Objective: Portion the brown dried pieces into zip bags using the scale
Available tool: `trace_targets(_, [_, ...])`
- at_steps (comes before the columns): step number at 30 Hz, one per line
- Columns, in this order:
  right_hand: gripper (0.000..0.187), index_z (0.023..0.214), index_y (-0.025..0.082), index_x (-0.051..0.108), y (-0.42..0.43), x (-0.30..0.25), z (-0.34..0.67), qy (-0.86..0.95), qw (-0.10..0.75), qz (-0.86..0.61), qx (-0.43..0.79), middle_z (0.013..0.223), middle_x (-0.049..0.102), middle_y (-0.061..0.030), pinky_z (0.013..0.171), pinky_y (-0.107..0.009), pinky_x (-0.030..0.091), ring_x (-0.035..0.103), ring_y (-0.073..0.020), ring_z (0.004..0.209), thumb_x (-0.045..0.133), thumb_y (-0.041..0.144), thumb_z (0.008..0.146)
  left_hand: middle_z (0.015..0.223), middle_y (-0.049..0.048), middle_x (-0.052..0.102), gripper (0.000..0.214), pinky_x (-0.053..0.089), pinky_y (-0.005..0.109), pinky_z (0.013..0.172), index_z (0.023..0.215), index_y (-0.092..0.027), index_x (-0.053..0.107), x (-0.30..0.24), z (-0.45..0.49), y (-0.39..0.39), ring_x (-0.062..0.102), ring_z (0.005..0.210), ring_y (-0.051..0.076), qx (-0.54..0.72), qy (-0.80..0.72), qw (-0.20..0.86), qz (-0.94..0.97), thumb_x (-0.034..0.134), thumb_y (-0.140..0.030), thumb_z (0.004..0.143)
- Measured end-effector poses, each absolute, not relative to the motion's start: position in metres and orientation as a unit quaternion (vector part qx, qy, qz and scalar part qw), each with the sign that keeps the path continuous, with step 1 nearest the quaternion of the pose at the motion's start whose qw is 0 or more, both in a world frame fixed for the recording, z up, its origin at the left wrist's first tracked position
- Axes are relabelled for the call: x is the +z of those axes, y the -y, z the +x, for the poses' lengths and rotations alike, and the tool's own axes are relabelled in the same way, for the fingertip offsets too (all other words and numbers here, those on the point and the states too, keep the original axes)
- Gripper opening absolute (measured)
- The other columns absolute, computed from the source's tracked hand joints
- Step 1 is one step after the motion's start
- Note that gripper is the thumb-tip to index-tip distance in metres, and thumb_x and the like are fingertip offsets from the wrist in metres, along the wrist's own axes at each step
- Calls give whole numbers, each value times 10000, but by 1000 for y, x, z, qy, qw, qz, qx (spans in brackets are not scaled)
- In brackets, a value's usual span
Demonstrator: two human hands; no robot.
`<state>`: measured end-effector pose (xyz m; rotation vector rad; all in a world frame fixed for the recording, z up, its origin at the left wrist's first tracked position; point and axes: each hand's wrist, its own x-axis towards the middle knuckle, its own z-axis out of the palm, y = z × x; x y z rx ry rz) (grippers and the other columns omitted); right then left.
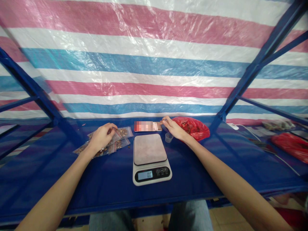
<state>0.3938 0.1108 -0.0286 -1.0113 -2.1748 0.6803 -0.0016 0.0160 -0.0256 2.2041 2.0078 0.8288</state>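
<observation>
My left hand is over a pile of small clear zip bags with brown bits inside. Its thumb and fingers pinch the top of one zip bag. My right hand reaches to the right end of a phone, fingertips drawn together; whether they grip the phone's edge or something small is unclear. Just below that hand stands a small clear plastic cup. A red plastic bag with dark reddish pieces lies open beside my right wrist. Between my hands sits a white kitchen scale, reading 0.0.
Everything rests on a blue metal shelf with blue posts either side. Striped plastic sheeting hangs behind. At the far right lie another red bag, a white cable and a white plug-like piece.
</observation>
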Motion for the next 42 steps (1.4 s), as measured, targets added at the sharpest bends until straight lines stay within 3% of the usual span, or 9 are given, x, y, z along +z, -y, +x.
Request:
trace_targets(6, [358, 1080, 242, 471, -114, -33, 393, 820, 328, -391, 257, 975, 704, -62, 832, -387, 490, 645, -247, 855, 344, 576, 1056, 1079, 70, 784, 349, 496, 339, 840, 1040, -214, 742, -26, -2, -17, 714, 929, 256, 266, -650, 24, 711, 444, -347, 918])
trace_targets(10, [330, 1087, 254, 445, -117, -36, 394, 814, 343, -382, 271, 1165, 742, -108, 972, -441, 489, 670, -277, 1036, 354, 569, 1063, 1088, 65, 786, 357, 486, 327, 804, 1068, -219, 738, -25, -2, -17, 711, 913, 247, 256, -656, 28, 710, 440, -348, 920])
trace_targets(14, [374, 1101, 256, 463, -119, -32, 385, 803, 356, -364, 310, 1223, 745, -121, 1037, -476, 487, 672, -285, 1101, 368, 615, 1057, 1059, 62, 786, 355, 480, 325, 782, 1059, -222, 739, -24, 0, -16, 706, 872, 242, 254, -659, 25, 708, 438, -351, 920])
trace_targets(18, [430, 1142, 253, 482, -127, -18, 350, 801, 328, -311, 392, 1273, 739, -123, 968, -450, 547, 685, -265, 1094, 375, 660, 1055, 1032, 58, 779, 345, 481, 328, 782, 1047, -225, 738, -23, 1, -15, 701, 859, 241, 256, -658, 28, 708, 438, -342, 921])
trace_targets(23, [454, 1143, 244, 515, -141, -6, 300, 834, 254, -249, 421, 1235, 728, -115, 968, -434, 551, 683, -253, 1086, 412, 676, 1047, 1037, 71, 777, 346, 487, 331, 789, 1050, -207, 736, -21, 3, -13, 693, 844, 238, 257, -654, 33, 710, 433, -317, 924])
trace_targets(27, [443, 1046, 237, 561, -147, -7, 287, 861, 258, -244, 365, 1115, 695, -94, 1027, -456, 516, 656, -259, 1054, 417, 657, 1046, 999, 67, 774, 339, 493, 331, 792, 1039, -209, 736, -19, 5, -12, 680, 806, 230, 255, -656, 35, 710, 430, -303, 927])
trace_targets(35, [392, 992, 231, 555, -143, -5, 291, 857, 222, -260, 385, 1078, 677, -92, 950, -427, 539, 653, -262, 1025, 451, 606, 1045, 1018, 65, 767, 327, 493, 327, 794, 1033, -212, 730, -21, 4, -12, 675, 802, 222, 255, -652, 32, 713, 429, -288, 929])
trace_targets(40, [310, 1036, 259, 517, -147, -1, 300, 830, 286, -228, 421, 1231, 711, -100, 1135, -506, 458, 648, -285, 1265, 444, 559, 1068, 1006, 64, 768, 328, 495, 331, 799, 1042, -215, 734, -23, 2, -13, 683, 829, 233, 252, -654, 31, 712, 435, -293, 931])
trace_targets(42, [279, 1042, 279, 508, -149, 1, 312, 822, 309, -243, 411, 1242, 732, -91, 1163, -543, 429, 650, -290, 1265, 445, 549, 1068, 1017, 63, 772, 328, 499, 328, 807, 1049, -218, 733, -23, 2, -13, 689, 845, 233, 252, -657, 27, 710, 436, -298, 935])
